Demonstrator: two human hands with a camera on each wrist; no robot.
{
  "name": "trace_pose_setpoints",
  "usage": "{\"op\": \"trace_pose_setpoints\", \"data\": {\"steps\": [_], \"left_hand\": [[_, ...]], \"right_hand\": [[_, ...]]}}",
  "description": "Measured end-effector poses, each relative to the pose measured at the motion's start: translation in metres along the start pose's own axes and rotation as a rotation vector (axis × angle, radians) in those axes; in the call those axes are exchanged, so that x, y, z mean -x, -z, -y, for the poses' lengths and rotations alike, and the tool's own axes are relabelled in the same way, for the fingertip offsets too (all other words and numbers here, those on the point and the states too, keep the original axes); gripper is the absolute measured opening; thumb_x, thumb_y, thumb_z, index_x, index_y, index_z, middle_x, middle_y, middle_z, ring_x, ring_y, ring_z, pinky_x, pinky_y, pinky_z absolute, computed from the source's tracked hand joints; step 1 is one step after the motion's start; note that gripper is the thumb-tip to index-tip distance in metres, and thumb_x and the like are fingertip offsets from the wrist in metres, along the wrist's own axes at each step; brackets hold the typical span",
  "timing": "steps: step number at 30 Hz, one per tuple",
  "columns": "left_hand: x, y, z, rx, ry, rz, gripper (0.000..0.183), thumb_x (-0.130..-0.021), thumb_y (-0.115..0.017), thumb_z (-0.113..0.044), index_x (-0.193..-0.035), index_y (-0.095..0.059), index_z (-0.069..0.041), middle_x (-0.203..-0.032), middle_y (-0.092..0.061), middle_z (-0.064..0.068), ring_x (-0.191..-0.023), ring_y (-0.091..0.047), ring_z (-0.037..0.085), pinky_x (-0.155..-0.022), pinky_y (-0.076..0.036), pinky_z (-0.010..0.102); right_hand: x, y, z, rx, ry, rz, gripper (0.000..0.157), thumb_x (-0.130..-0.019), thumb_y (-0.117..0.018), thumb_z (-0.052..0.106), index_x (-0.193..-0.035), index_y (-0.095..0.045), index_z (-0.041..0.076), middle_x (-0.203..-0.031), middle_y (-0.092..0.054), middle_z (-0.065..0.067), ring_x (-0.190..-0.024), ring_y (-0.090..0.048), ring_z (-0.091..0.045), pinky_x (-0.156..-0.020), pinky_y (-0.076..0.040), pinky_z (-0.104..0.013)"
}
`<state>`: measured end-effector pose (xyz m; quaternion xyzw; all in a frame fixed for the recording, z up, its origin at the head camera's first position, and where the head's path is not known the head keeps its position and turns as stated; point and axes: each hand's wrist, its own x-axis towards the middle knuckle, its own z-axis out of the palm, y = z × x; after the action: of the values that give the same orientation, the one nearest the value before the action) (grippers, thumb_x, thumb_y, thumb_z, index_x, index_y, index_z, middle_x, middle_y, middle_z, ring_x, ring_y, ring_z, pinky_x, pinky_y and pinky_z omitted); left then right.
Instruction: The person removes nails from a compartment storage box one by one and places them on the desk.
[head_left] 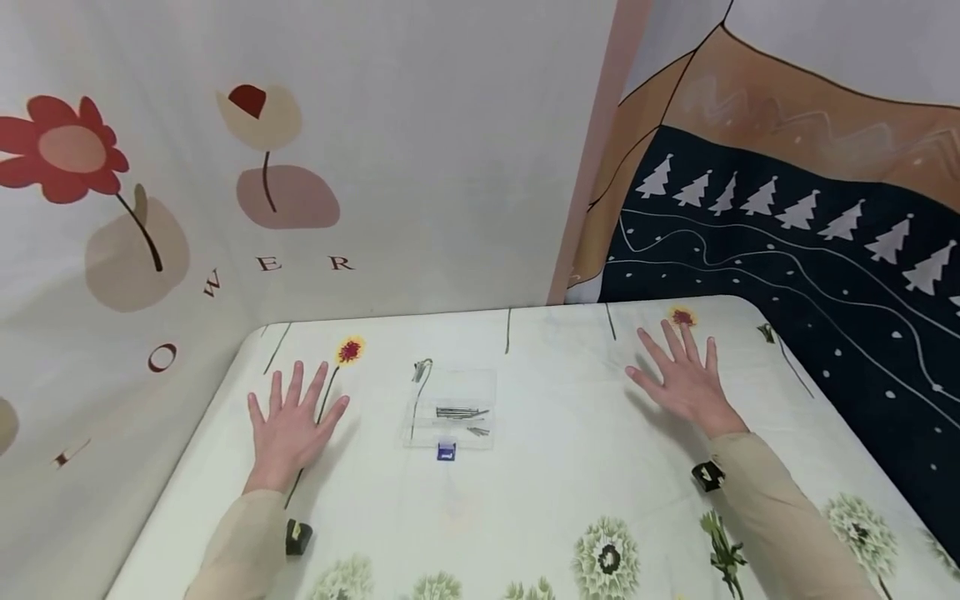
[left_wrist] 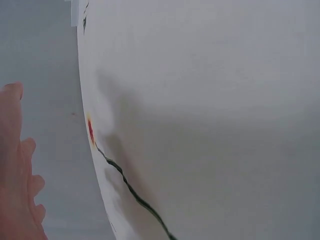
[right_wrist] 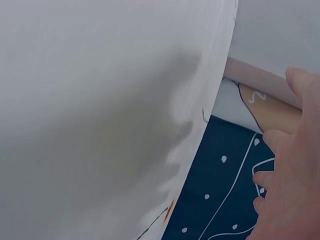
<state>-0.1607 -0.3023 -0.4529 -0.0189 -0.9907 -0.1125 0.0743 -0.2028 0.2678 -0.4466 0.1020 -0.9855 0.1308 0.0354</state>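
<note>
A clear plastic box (head_left: 472, 385) lies on the table between my hands, nearer the left one. Inside it are several thin metal pins that look like nails (head_left: 459, 412), plus a few shorter ones (head_left: 477, 431). A blue tab (head_left: 446, 452) marks its front edge. My left hand (head_left: 288, 433) hovers left of the box, fingers spread, holding nothing. Far to the right, my right hand (head_left: 686, 379) is likewise spread and empty, its shadow falling on the cloth. Both wrist views show only the side of the left hand (left_wrist: 15, 165) and right hand (right_wrist: 290, 165), apart from the surface.
A white flower-printed cloth covers the table (head_left: 555, 467). A pale curtain (head_left: 450, 167) with printed flowers and letters hangs behind and left. At the right is a dark fabric (head_left: 750, 233) with white trees. Black wrist devices (head_left: 298, 537) sit under both sleeves.
</note>
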Motion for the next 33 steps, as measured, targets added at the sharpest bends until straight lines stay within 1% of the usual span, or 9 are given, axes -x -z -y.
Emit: {"op": "trace_pose_setpoints", "data": {"steps": [3, 6, 9, 12, 16, 19, 26, 29, 33], "left_hand": [[0.002, 0.0, 0.0, 0.005, -0.003, 0.001, 0.076, -0.097, -0.036, -0.061, -0.156, -0.014, -0.02, -0.158, -0.008, 0.023, -0.142, 0.009, 0.044, -0.102, 0.017, 0.065], [0.002, -0.002, -0.003, 0.006, -0.012, 0.006, 0.075, -0.097, -0.036, -0.061, -0.156, -0.016, -0.019, -0.158, -0.009, 0.022, -0.143, 0.009, 0.043, -0.102, 0.017, 0.065], [0.002, -0.006, -0.008, 0.012, -0.029, 0.025, 0.075, -0.097, -0.036, -0.061, -0.156, -0.017, -0.019, -0.158, -0.01, 0.022, -0.142, 0.009, 0.044, -0.102, 0.017, 0.065], [0.001, -0.012, -0.015, 0.021, -0.051, 0.052, 0.075, -0.097, -0.037, -0.06, -0.156, -0.018, -0.017, -0.158, -0.012, 0.022, -0.142, 0.004, 0.046, -0.102, 0.016, 0.066], [0.0, -0.018, -0.029, 0.06, -0.106, 0.118, 0.073, -0.098, -0.039, -0.057, -0.155, -0.02, -0.016, -0.157, -0.016, 0.023, -0.142, -0.003, 0.047, -0.103, 0.009, 0.068], [-0.001, -0.022, -0.04, 0.107, -0.166, 0.174, 0.071, -0.099, -0.04, -0.054, -0.155, -0.021, -0.015, -0.156, -0.018, 0.023, -0.142, -0.005, 0.046, -0.105, 0.004, 0.068], [-0.01, -0.037, -0.061, 0.218, -0.303, 0.217, 0.072, -0.097, -0.048, -0.053, -0.154, -0.025, -0.015, -0.157, -0.018, 0.02, -0.142, -0.006, 0.044, -0.106, -0.002, 0.067], [-0.012, -0.04, -0.068, 0.223, -0.328, 0.26, 0.073, -0.095, -0.051, -0.053, -0.154, -0.028, -0.016, -0.157, -0.018, 0.019, -0.143, -0.007, 0.043, -0.107, -0.002, 0.067], [-0.011, -0.046, -0.073, 0.218, -0.327, 0.297, 0.074, -0.095, -0.052, -0.054, -0.154, -0.028, -0.016, -0.158, -0.017, 0.019, -0.143, -0.006, 0.044, -0.107, -0.002, 0.066]], "right_hand": [[-0.001, -0.002, 0.005, -0.009, 0.009, 0.001, 0.077, -0.095, -0.038, 0.063, -0.155, -0.023, 0.016, -0.158, -0.006, -0.023, -0.143, 0.015, -0.038, -0.103, 0.018, -0.063], [0.0, -0.005, 0.008, -0.015, 0.01, 0.004, 0.077, -0.095, -0.038, 0.063, -0.155, -0.023, 0.015, -0.158, -0.006, -0.023, -0.143, 0.015, -0.038, -0.103, 0.018, -0.062], [-0.001, -0.008, 0.012, -0.017, 0.018, 0.006, 0.077, -0.096, -0.038, 0.063, -0.155, -0.024, 0.015, -0.158, -0.006, -0.023, -0.143, 0.011, -0.04, -0.104, 0.017, -0.062], [-0.003, -0.01, 0.017, -0.021, 0.034, 0.002, 0.076, -0.096, -0.039, 0.061, -0.155, -0.025, 0.015, -0.158, -0.006, -0.022, -0.144, 0.008, -0.041, -0.105, 0.016, -0.062], [-0.008, -0.013, 0.027, -0.047, 0.062, -0.009, 0.073, -0.097, -0.039, 0.059, -0.155, -0.025, 0.016, -0.159, -0.007, -0.022, -0.144, 0.006, -0.04, -0.106, 0.014, -0.062], [-0.012, -0.017, 0.036, -0.082, 0.073, -0.015, 0.072, -0.098, -0.038, 0.059, -0.155, -0.024, 0.018, -0.159, -0.008, -0.022, -0.144, 0.006, -0.039, -0.106, 0.014, -0.061], [-0.015, -0.024, 0.053, -0.153, 0.087, -0.045, 0.067, -0.099, -0.04, 0.054, -0.153, -0.029, 0.016, -0.157, -0.014, -0.022, -0.144, 0.0, -0.039, -0.108, 0.008, -0.061], [-0.017, -0.026, 0.06, -0.167, 0.1, -0.041, 0.065, -0.1, -0.039, 0.053, -0.153, -0.029, 0.016, -0.157, -0.016, -0.022, -0.145, 0.001, -0.038, -0.109, 0.007, -0.06], [-0.017, -0.029, 0.068, -0.191, 0.119, -0.036, 0.064, -0.101, -0.039, 0.051, -0.153, -0.03, 0.016, -0.155, -0.019, -0.023, -0.144, -0.002, -0.039, -0.109, 0.004, -0.061]]}}
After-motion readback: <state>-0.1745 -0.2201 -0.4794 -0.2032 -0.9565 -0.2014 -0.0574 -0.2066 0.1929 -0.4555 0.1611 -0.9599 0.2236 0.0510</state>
